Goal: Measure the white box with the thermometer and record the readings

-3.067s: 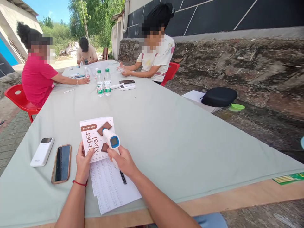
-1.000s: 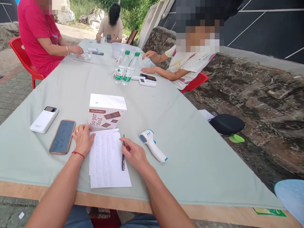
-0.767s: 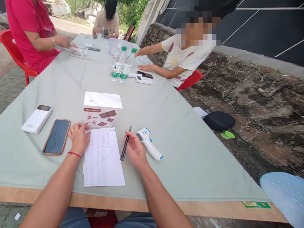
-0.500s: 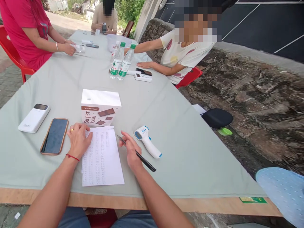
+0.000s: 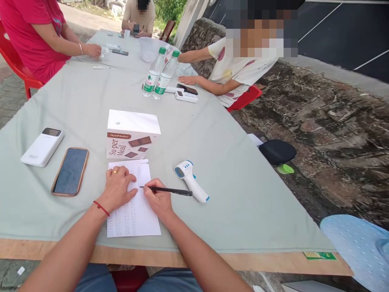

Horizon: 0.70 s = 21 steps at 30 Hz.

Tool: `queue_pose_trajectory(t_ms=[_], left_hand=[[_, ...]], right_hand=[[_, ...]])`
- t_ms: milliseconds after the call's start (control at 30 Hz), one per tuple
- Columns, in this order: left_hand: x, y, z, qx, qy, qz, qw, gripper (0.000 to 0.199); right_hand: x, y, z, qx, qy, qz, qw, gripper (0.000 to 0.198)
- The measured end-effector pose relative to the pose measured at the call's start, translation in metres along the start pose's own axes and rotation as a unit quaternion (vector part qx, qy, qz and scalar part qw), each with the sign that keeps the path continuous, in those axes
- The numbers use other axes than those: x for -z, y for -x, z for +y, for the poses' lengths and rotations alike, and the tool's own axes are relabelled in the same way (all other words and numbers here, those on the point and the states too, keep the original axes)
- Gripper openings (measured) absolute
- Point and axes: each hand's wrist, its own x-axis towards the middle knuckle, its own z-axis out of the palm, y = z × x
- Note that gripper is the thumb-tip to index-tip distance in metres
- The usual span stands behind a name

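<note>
A sheet of paper (image 5: 146, 223) with columns of handwriting lies on the table in front of me. My left hand (image 5: 119, 187) rests on its left part, palm down with the fingers loosely spread. In my right hand (image 5: 158, 199) is a black pen (image 5: 173, 190), pinched near its tip, which points at the writing on the right part of the sheet. Whether the tip touches the paper I cannot tell. Just behind the sheet stands a white and brown box (image 5: 133, 140). To the right of my right hand lies a white and blue infrared thermometer (image 5: 192, 182).
A phone (image 5: 70, 171) and a white power bank (image 5: 43, 148) lie on the left. Two water bottles (image 5: 153, 75) stand farther back, near a phone and small white devices. Three people sit around the cloth-covered table (image 5: 243, 211); a clear basin (image 5: 150, 48) is at the far end.
My left hand has slid right and down onto the paper. My right hand has moved left over the sheet, bringing the pen tip to the writing.
</note>
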Motion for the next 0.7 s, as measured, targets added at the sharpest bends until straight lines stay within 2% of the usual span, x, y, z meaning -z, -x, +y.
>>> queue_pose_trajectory(t_ms=[700], left_hand=[[-0.0009, 0.0002, 0.0015, 0.008, 0.005, -0.013, 1.0, 0.018]], right_hand=[[0.0019, 0.0017, 0.0049, 0.032, 0.055, -0.039, 0.997, 0.01]])
